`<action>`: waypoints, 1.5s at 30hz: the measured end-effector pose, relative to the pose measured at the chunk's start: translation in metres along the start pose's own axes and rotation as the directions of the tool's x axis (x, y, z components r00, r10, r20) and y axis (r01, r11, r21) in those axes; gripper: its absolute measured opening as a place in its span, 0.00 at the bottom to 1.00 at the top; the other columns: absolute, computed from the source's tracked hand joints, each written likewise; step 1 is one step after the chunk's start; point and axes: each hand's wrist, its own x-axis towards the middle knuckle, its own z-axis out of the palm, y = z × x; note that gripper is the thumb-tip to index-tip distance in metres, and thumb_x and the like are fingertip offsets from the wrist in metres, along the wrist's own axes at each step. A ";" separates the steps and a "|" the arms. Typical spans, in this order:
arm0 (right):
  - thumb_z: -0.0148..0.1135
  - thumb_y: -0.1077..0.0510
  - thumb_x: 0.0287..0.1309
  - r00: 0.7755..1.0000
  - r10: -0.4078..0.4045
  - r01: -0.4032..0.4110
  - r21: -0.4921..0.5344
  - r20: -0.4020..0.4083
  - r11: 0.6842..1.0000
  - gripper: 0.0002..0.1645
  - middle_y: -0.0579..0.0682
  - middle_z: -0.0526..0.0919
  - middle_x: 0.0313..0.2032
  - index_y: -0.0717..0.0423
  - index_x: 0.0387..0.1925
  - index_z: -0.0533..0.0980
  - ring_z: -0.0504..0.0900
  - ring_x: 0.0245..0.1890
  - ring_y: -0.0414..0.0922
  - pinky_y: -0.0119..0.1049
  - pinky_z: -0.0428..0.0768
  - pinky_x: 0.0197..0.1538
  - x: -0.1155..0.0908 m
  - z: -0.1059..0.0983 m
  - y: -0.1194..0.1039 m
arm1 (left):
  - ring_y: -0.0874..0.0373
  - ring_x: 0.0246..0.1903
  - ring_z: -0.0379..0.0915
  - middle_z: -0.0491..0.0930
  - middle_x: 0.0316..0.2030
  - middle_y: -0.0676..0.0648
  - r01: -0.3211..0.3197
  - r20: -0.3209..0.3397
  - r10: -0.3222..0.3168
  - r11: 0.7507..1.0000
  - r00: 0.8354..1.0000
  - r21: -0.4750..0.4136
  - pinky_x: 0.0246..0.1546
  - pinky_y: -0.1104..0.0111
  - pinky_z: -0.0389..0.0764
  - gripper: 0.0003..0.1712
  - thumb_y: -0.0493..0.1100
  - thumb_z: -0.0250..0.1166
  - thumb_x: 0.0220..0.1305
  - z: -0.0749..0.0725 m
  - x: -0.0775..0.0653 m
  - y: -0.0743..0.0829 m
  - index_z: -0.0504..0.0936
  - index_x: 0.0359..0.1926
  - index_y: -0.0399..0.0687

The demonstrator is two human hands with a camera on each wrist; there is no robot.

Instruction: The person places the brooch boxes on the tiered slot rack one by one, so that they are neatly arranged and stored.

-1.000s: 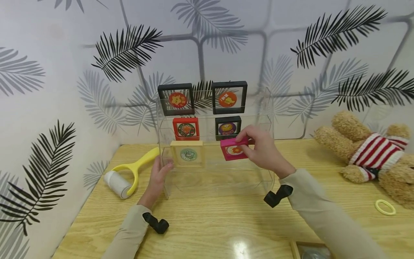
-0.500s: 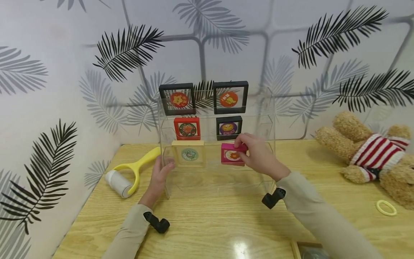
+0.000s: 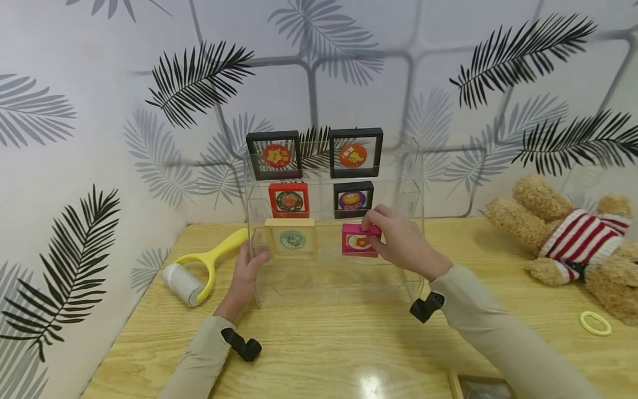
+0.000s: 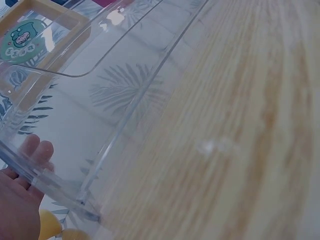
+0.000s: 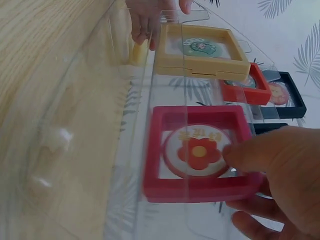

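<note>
A clear tiered display rack stands on the wooden table. My left hand grips its left side panel, the thumb in front and the fingers behind. On the rack's lowest tier, at the right, a pink display frame with a red flower badge stands nearly upright. My right hand pinches its upper right corner; in the right wrist view the thumb lies over its front. Left of it on the same tier stands a cream display frame with a green badge.
Higher tiers hold a red frame, a small black frame and two large black frames. Left of the rack lies a yellow-handled lint roller. A teddy bear, a yellow ring and a wooden tray are at the right.
My right hand has lowered the pink frame onto the lowest tier, and it has gone from tilted to nearly upright. My left hand stays on the rack's side.
</note>
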 end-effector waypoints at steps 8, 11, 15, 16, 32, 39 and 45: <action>0.71 0.62 0.49 0.990 -0.135 0.132 -0.073 -0.039 0.989 0.13 0.52 0.75 0.36 0.57 0.36 0.75 0.74 0.37 0.48 0.41 0.78 0.41 -0.002 -0.019 -0.009 | 0.68 0.48 0.67 0.69 0.49 0.47 -0.003 -0.001 0.003 1.000 1.000 -0.001 0.53 0.76 0.66 0.28 0.40 0.49 0.67 -0.002 0.000 -0.001 0.57 0.65 0.33; 0.69 0.63 0.51 0.979 -0.194 0.192 -0.041 -0.057 0.981 0.11 0.50 0.76 0.35 0.57 0.35 0.75 0.74 0.38 0.47 0.42 0.77 0.42 -0.014 -0.025 -0.011 | 0.69 0.48 0.67 0.69 0.51 0.44 -0.002 0.002 0.002 1.000 1.000 0.003 0.53 0.77 0.66 0.29 0.40 0.49 0.67 -0.002 0.000 -0.002 0.56 0.66 0.33; 0.68 0.64 0.52 0.978 -0.208 0.208 0.029 -0.005 0.978 0.10 0.46 0.76 0.35 0.54 0.36 0.75 0.75 0.37 0.42 0.39 0.79 0.40 -0.036 -0.032 -0.012 | 0.68 0.48 0.67 0.69 0.51 0.45 0.008 0.003 -0.008 1.000 1.000 0.002 0.53 0.77 0.66 0.28 0.40 0.49 0.67 -0.003 -0.001 -0.002 0.57 0.65 0.34; 0.67 0.65 0.52 0.979 -0.202 0.201 0.048 0.013 0.978 0.10 0.45 0.76 0.35 0.53 0.36 0.75 0.75 0.36 0.40 0.37 0.79 0.40 -0.041 -0.033 -0.011 | 0.68 0.48 0.67 0.69 0.50 0.46 0.013 0.004 -0.013 1.000 1.000 0.001 0.53 0.77 0.66 0.28 0.40 0.49 0.67 -0.003 -0.001 -0.002 0.57 0.65 0.34; 0.60 0.67 0.61 0.961 -0.139 0.058 0.318 0.240 0.946 0.12 0.37 0.79 0.33 0.47 0.41 0.75 0.75 0.30 0.29 0.29 0.77 0.32 -0.108 -0.050 0.020 | 0.69 0.46 0.68 0.69 0.47 0.53 -0.004 0.002 0.004 1.000 1.000 -0.022 0.51 0.77 0.67 0.27 0.39 0.49 0.67 0.000 0.000 -0.002 0.56 0.64 0.32; 0.59 0.68 0.61 0.946 -0.127 0.000 0.390 0.298 0.921 0.14 0.39 0.80 0.34 0.46 0.44 0.76 0.77 0.31 0.31 0.30 0.77 0.31 -0.132 -0.051 0.033 | 0.67 0.47 0.67 0.68 0.47 0.51 0.000 0.014 0.001 1.000 1.000 -0.021 0.51 0.77 0.66 0.26 0.39 0.49 0.67 0.000 -0.001 -0.003 0.56 0.62 0.31; 0.59 0.68 0.61 0.932 -0.108 -0.054 0.428 0.346 0.902 0.15 0.42 0.80 0.34 0.51 0.47 0.75 0.77 0.32 0.31 0.30 0.77 0.31 -0.153 -0.046 0.040 | 0.67 0.48 0.66 0.67 0.48 0.50 0.011 0.018 -0.011 1.000 1.000 -0.008 0.52 0.77 0.65 0.27 0.41 0.48 0.68 -0.001 -0.001 -0.001 0.56 0.63 0.31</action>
